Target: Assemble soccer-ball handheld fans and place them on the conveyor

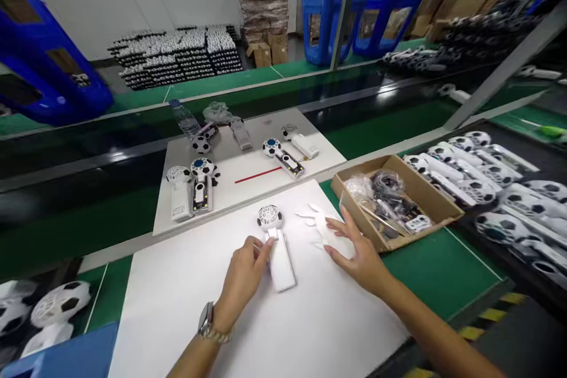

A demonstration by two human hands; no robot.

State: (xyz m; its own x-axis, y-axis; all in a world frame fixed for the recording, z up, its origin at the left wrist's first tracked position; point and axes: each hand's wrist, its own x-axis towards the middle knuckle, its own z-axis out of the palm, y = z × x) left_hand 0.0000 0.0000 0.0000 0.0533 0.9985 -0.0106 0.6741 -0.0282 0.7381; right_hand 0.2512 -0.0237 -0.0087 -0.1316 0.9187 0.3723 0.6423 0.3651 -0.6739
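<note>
A white device (282, 263) with a round soccer-ball-patterned head (269, 217) lies on the white sheet. My left hand (248, 266) pinches a small white piece at the device's neck, thumb and forefinger close together. To its right, my right hand (358, 251) has its fingers spread over a thin white object (325, 225) with narrow arms, resting on the sheet; its exact shape is hard to make out. The right fingertips touch or hover over it; which one is unclear.
A cardboard box (381, 242) of cables and small parts stands right of the sheet. Several ball-headed devices and a red stick (258, 175) lie on the grey-white board (239, 189) behind. More devices (522, 201) fill the far right; a blue bin (75, 354) sits lower left.
</note>
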